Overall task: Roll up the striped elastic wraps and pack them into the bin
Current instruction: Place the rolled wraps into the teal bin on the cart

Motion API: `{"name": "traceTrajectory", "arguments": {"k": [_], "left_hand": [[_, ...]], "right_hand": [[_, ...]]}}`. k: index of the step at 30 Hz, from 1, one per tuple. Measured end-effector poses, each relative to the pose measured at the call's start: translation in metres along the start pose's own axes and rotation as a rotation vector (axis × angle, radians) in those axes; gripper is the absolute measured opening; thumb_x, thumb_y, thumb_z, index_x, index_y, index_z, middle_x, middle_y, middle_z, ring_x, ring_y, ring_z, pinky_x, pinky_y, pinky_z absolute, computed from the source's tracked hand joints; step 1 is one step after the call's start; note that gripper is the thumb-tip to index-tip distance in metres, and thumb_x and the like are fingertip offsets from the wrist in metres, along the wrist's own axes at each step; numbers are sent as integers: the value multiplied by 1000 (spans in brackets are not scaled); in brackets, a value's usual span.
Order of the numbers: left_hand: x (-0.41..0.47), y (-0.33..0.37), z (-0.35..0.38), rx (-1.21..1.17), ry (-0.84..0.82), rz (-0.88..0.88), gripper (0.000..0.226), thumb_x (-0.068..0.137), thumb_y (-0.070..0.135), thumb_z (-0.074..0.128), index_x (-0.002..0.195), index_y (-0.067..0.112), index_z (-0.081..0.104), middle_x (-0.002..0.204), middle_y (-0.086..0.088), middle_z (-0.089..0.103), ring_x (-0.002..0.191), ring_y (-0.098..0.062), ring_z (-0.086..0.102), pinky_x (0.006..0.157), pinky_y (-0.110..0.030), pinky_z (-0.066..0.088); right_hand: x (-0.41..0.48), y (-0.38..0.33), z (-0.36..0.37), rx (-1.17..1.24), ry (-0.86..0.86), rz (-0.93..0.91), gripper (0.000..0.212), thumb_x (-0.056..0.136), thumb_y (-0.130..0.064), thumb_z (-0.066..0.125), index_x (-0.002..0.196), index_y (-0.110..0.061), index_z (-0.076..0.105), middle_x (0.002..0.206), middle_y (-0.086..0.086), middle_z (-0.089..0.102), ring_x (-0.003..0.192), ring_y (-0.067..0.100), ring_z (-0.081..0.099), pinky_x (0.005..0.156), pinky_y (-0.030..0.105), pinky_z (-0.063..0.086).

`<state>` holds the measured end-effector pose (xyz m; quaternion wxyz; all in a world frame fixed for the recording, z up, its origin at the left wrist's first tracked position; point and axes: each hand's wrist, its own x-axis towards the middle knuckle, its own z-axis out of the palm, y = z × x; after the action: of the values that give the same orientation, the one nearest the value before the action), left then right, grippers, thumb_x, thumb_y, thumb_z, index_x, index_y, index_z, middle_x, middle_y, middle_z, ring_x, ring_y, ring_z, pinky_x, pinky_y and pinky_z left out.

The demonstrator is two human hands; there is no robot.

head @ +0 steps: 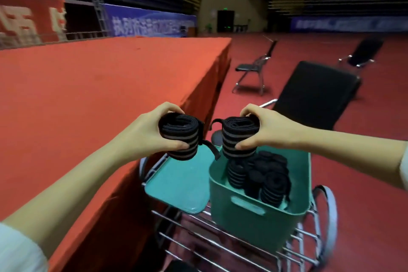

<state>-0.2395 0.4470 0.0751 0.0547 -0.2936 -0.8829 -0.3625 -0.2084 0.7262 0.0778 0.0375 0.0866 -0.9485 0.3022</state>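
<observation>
Viewing from the head camera, the reference item is the green bin (254,212), which stands on a metal wire frame (220,243) at lower centre-right.

Left hand (150,132): positioned above and to the left of the bin, outside its rim. The fingers curl over the top and the thumb presses the lower side of the left rolled wrap (180,139), so the hand grips it firmly. This roll is black with grey stripes and is held tilted. A loose strap end (212,150) hangs from it toward the bin's near-left corner.

Right hand (267,131): positioned directly above the bin's left portion. Fingers on top and thumb below clamp the right rolled wrap (239,137), which is held roughly upright with its lower end just above the bin's contents. Contact with those contents cannot be determined. A small strap loop (215,122) projects from its upper left edge.

The two held rolls are near each other but apart.

Bin contents: several packed rolls (265,179), standing on end, filling the middle and right of the bin.

Adjacent items: a teal lid (176,183) lies flat, touching the bin's left wall. A red-covered table (88,95) extends left of the bin. A black chair back (315,95) rises behind the bin, and a folding chair (254,66) stands farther behind it on the red floor.
</observation>
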Motion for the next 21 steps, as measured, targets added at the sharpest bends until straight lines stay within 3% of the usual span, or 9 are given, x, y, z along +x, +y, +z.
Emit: {"name": "traceTrajectory", "arguments": {"k": [8,10,14,18,21], "left_hand": [[63,-8,66,-62,-140,89,57,67,27,86,112,34,51,102,22,65,94,3,63,81,-13,48],[75,-15,74,-78,-149,95,57,67,26,86,112,33,52,102,20,66,93,2,64,81,-15,48],[101,-24,88,-102,-154,95,57,67,26,86,112,32,52,100,20,65,92,3,63,78,-12,48],[130,-29,107,-137,-163,114,57,67,26,86,112,32,52,102,14,66,90,2,63,78,-13,48],[150,-32,126,-128,-169,147,56,67,27,86,112,31,53,104,13,63,93,4,60,76,-6,44]], "right_hand": [[-8,66,-1,-44,0,130,55,65,-28,86,104,-20,48,87,-8,63,72,4,58,64,15,45],[-4,76,3,-56,-2,153,57,64,-31,87,104,-21,47,88,-9,62,76,7,60,69,20,47],[4,90,13,-39,-15,186,57,62,-35,87,101,-23,47,93,-4,64,85,17,63,76,33,51],[7,96,25,15,-25,208,55,64,-30,87,100,-19,47,90,-2,63,75,12,59,69,26,48],[7,102,34,32,-48,235,55,64,-30,86,99,-20,44,91,-2,61,75,13,57,69,28,49]]}}
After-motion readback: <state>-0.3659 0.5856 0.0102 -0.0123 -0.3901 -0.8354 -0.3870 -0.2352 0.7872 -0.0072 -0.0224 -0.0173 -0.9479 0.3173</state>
